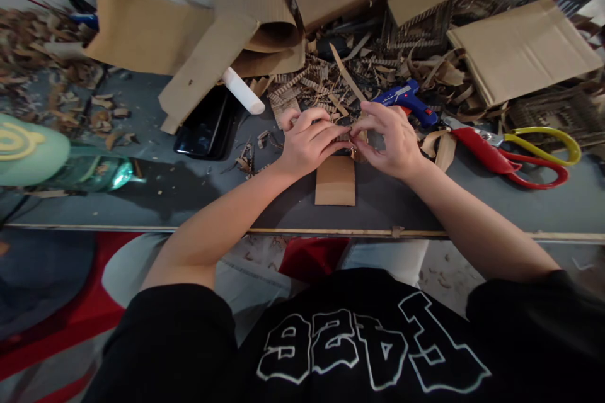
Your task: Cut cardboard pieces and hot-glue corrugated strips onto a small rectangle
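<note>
Near the middle of the table, my left hand (309,141) and my right hand (390,138) meet with fingertips pinched. Whatever small piece lies between them is too small and hidden to name. Just below the fingertips, a flat rectangle of brown cardboard (335,184) lies on the grey table (278,201). Behind my right hand is a blue glue gun (401,99). Scissors with red and yellow handles (541,170) lie to the right. A white tube (243,91) sits behind my left hand.
Cardboard scraps (314,79) heap along the back. A curled cardboard sheet (253,3) stands there, with a flat cardboard piece (524,50) at right. A black glossy phone (203,129) lies left of centre. A green-tinted bottle (94,168) is at far left.
</note>
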Tool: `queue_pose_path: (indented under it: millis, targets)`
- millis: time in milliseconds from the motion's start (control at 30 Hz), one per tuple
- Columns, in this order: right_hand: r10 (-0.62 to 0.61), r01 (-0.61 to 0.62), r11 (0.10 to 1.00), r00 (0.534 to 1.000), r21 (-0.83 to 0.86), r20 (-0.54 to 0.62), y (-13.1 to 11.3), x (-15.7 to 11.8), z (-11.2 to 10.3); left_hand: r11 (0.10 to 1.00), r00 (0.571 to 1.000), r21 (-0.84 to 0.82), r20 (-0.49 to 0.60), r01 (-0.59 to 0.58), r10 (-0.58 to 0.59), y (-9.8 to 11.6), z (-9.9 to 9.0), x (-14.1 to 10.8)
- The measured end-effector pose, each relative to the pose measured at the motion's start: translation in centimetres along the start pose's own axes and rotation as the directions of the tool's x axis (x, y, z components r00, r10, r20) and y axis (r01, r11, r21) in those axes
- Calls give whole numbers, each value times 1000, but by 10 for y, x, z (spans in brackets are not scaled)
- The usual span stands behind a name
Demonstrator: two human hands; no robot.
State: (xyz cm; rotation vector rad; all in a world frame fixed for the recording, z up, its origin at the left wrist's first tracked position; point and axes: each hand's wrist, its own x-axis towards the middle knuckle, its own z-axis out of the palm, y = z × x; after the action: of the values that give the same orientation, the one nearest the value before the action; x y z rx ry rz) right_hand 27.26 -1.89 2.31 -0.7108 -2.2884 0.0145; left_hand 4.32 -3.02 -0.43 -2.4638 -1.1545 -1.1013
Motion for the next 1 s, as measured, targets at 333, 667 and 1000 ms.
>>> queue_pose_path:
  millis: [333,667,1000]
  targets:
    - [-55,55,998,998,13,28,0,2,1,998,999,-50,40,-23,25,-1,-2,1]
    - [-178,178,984,983,-3,-38,0,2,6,994,995,-68,-66,-83,79,1,1,4]
    - [-241,241,970,971,-14,-6,-2,3,5,997,994,-60,-105,-40,34,1,2,4]
